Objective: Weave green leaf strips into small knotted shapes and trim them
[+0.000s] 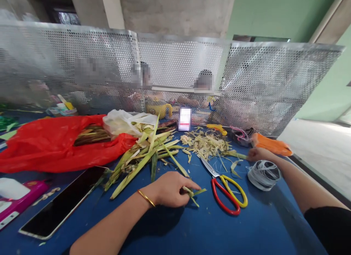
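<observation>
My left hand (175, 189), with a gold bangle at the wrist, is closed around a small piece of folded green leaf strips (200, 191) whose ends stick out past the fingers. My right hand (259, 155) reaches to the far right, fingers closed on the end of a pale green leaf strip (239, 155). Between the hands lie scissors (226, 196) with one red and one yellow handle, blades pointing away. A coil of grey cord (264, 175) sits just below my right wrist. Leaf scraps (208, 143) are heaped beyond the scissors.
Long dried leaves (137, 167) spill from a red plastic bag (49, 141) on the left. A black-screened phone (63, 203) and a magenta power strip (24, 198) lie nearer. A lit phone (184, 118) stands before a perforated metal screen (181, 57). People sit behind it.
</observation>
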Demonstrator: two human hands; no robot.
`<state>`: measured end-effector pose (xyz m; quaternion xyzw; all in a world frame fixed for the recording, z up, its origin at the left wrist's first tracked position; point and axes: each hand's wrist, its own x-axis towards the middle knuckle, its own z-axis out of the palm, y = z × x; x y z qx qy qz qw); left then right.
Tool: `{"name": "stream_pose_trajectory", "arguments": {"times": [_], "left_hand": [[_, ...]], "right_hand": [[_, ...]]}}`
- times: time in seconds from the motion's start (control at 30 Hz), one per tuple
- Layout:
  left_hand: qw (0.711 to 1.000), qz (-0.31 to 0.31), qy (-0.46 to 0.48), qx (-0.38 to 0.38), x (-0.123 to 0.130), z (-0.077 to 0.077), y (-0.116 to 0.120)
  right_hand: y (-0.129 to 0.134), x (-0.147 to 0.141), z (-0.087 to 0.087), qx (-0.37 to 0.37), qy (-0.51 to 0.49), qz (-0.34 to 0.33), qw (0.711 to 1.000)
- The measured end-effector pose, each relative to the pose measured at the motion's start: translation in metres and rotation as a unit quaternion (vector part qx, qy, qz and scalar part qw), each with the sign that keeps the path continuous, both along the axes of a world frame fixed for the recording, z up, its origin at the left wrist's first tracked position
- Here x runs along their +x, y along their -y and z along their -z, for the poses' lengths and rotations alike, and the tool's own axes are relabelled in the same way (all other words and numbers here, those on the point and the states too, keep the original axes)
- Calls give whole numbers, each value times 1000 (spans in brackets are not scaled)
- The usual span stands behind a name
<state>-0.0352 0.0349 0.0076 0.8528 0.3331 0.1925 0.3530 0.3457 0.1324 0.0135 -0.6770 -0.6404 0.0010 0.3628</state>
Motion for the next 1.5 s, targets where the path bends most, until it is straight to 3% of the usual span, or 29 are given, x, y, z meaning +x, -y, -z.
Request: {"name": "stream_pose_trajectory", "arguments": {"times": [0.07, 0.17, 0.27, 0.37, 0.5, 0.6, 0.73, 0.83, 0.9, 1.0, 1.1, 1.2, 1.5], "left_hand": [[1000, 4, -2, -11, -7, -4, 0], [998, -11, 10, -55, -20, -11, -1], [997, -25, 34, -63, -29, -22, -1], [991, -91, 67, -74, -22, -36, -1], [952, -164, 190, -175, 14, -52, 2], [925, -171, 261, -216, 43, -57, 6], [872, -215, 346, -270, 59, -50, 5], [827, -299, 387, -278, 51, -43, -2], [812, -326, 402, -271, 41, -41, -9], [807, -338, 404, -267, 30, -41, -19], [819, -322, 376, -290, 27, -42, -24], [829, -312, 357, -297, 29, -39, -26], [836, -331, 315, -305, 36, -23, -31]], "right_hand": [[1, 5, 3, -66, -13, -10, 998], [4, 14, -9, -130, -38, -8, 991], [11, 15, -29, -99, -72, 30, 992], [26, -2, -45, -39, -113, 49, 992], [58, -58, -55, 5, -166, -24, 986], [89, -114, -50, 6, -225, -158, 961], [120, -175, -31, -23, -239, -199, 950], [127, -194, -14, -43, -234, -226, 945], [126, -193, -8, -84, -234, -261, 933], [122, -176, -5, -165, -159, -282, 932], [121, -153, -2, -207, 76, -202, 954], [124, -139, 5, -230, 246, -138, 931], [130, -146, 9, -258, 316, -90, 908]]}}
